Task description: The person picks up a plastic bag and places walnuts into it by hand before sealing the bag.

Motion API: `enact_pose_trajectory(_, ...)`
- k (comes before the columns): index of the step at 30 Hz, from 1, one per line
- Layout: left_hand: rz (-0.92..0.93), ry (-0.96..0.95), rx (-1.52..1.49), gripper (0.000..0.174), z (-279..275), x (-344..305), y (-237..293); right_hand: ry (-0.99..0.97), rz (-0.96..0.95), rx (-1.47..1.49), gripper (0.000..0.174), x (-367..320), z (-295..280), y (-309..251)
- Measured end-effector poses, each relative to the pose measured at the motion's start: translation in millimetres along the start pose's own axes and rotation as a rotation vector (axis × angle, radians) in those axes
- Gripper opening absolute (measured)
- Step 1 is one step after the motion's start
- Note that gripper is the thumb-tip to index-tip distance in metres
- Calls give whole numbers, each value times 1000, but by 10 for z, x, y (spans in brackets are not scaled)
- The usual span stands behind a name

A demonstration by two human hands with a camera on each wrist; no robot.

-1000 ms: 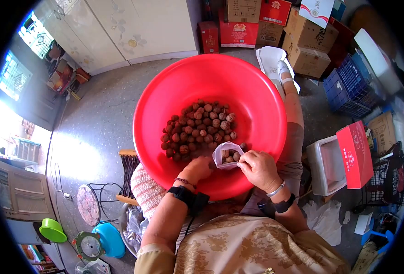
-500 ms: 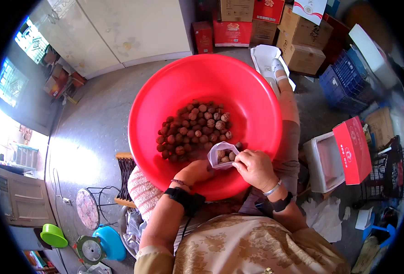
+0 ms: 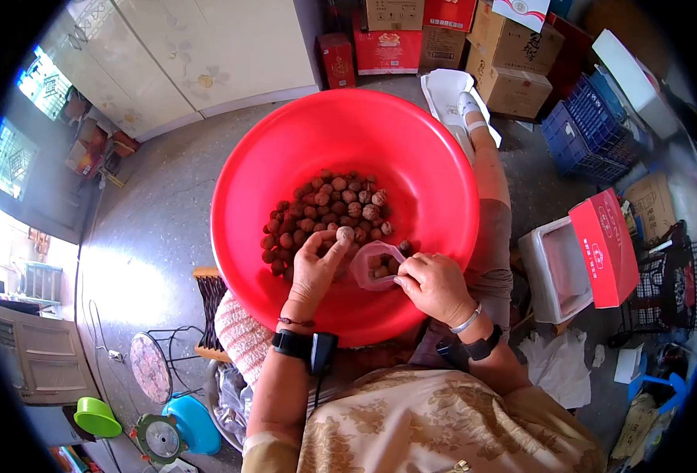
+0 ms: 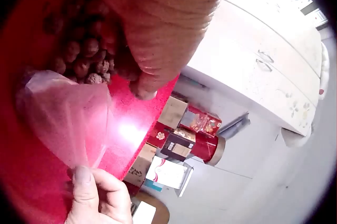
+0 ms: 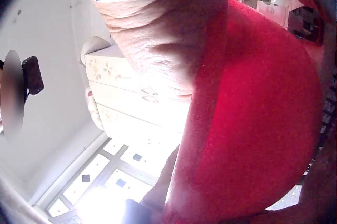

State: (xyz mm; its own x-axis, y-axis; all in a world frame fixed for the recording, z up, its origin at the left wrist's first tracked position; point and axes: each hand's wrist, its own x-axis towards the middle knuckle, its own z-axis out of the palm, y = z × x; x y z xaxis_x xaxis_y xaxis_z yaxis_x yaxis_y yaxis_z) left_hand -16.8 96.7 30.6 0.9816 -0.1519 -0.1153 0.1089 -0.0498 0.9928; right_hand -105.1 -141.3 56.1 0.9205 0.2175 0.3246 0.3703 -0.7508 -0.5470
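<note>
A large red basin [image 3: 427, 173] sits in front of the person, with a heap of brown walnuts [image 3: 328, 206] on its bottom. My left hand [image 3: 313, 268] pinches one paler walnut [image 3: 345, 233] between thumb and fingers, just left of a thin translucent white bag [image 3: 364, 274]. Several walnuts lie inside the bag, its mouth facing up. At the bag's right edge my right hand [image 3: 436, 285] grips the rim, thumb against finger. The left wrist view shows that pinch at the gathered bag [image 4: 71, 113]; the right wrist view shows mostly basin and wrist, its fingers hidden.
Cardboard boxes [image 3: 514, 91] and red boxes stand behind the basin. To the right are a blue crate [image 3: 577, 142] and an open white box [image 3: 557, 272] with a red lid. A round stool [image 3: 151, 366] and a green bowl [image 3: 98, 418] are at the left.
The left hand has risen from low in the basin beside the bag and now holds up a walnut. The right hand keeps its grip on the bag. The whole view has shifted slightly.
</note>
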Motion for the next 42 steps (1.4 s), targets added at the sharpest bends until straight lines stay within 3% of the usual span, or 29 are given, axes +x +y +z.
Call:
enact_pose_trajectory(10, 30, -237, 20, 32, 12, -88, 26, 3, -1, 5, 15, 9, 1, -5)
enact_pose_trajectory(12, 22, -205, 21, 28, -10, -68, -15, 2, 0, 8, 15, 13, -5, -9)
enact_pose_trajectory(14, -118, -164, -8, 27, -57, -10, -86, 1, -1, 10, 15, 12, -3, -8)
enact_pose_trajectory(25, -118, -121, -66, 36, -48, -50, 63, -7, 10, 4, 15, 16, -1, -6)
enact_pose_trajectory(34, -125, -153, -228, 24, -79, -51, 53, -3, 23, -1, 15, 21, -4, -23)
enact_pose_trajectory(42, -77, -346, -280, 40, -67, -85, 76, 1, 17, -13, 16, 22, 5, -17)
